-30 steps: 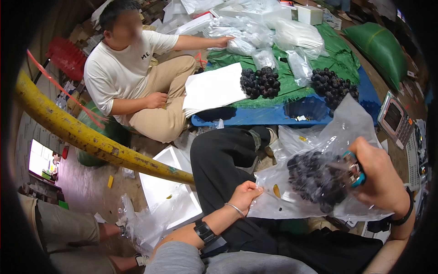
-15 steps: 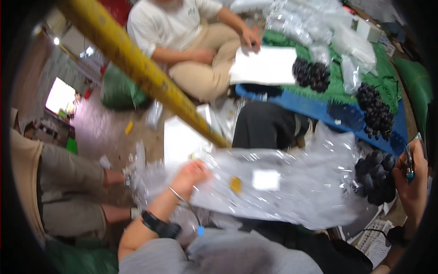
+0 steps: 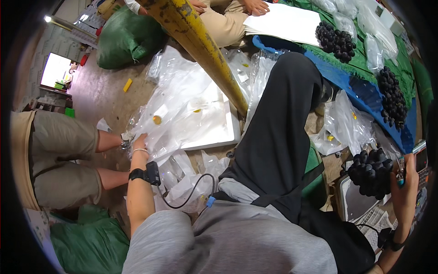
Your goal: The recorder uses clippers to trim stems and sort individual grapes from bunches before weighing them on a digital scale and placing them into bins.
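Note:
At the left, my left hand [image 3: 139, 142] is closed at the near edge of a clear plastic bag [image 3: 175, 98] with a round yellow sticker and a white label. The bag spreads over a white foam slab or box [image 3: 214, 134]. My right hand [image 3: 405, 177], at the far right, is closed around small teal-handled snips [image 3: 400, 171]. Against its fingers is a bunch of dark grapes [image 3: 372, 173], above a grey tray [image 3: 353, 201]. The fingers hide the stem, so whether this hand also grips the bunch is unclear.
A yellow pole [image 3: 200, 50] slants down between my hands. More grape bunches [image 3: 336, 42] rest on green sheeting [image 3: 404, 59] beside white sheets [image 3: 283, 23]. A seated person's hand [image 3: 256, 7] touches the sheets. Another person's legs [image 3: 68, 150] are at left. Loose plastic bags [image 3: 346, 121] lie around.
The plastic bag has swung left with my left hand, from across my lap to over the white foam, uncovering my legs. The grapes and right hand shifted slightly. My view has tilted downward.

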The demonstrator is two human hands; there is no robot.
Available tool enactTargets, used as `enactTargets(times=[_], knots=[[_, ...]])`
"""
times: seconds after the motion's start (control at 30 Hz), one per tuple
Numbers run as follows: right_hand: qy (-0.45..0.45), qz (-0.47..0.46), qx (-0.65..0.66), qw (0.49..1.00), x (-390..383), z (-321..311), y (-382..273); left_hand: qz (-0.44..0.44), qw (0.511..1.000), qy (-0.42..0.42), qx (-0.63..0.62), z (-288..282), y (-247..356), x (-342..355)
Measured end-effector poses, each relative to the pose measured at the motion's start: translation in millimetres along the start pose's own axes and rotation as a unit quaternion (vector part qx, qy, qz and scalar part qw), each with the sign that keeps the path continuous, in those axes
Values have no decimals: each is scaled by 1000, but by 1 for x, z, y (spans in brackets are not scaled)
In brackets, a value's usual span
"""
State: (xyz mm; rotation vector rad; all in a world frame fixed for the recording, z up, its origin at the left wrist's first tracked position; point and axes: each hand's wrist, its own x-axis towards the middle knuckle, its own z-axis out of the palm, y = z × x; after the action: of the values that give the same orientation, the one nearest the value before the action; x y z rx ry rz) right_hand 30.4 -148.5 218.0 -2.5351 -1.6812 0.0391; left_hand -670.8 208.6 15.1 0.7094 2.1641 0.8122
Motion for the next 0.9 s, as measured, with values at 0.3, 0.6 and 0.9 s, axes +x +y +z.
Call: enactTargets(times=[0.3,0.6,0.9], knots=[[19,-12,-22,1000,3,9,-15,-53,982,-165,-76,-21,-25,27],[-2,31,76,997,14,15,-33,-108,978,155,-84,-192,-87,128],[-38,20,15,999,0,13,-19,61,849,343,397,-39,-17,26]])
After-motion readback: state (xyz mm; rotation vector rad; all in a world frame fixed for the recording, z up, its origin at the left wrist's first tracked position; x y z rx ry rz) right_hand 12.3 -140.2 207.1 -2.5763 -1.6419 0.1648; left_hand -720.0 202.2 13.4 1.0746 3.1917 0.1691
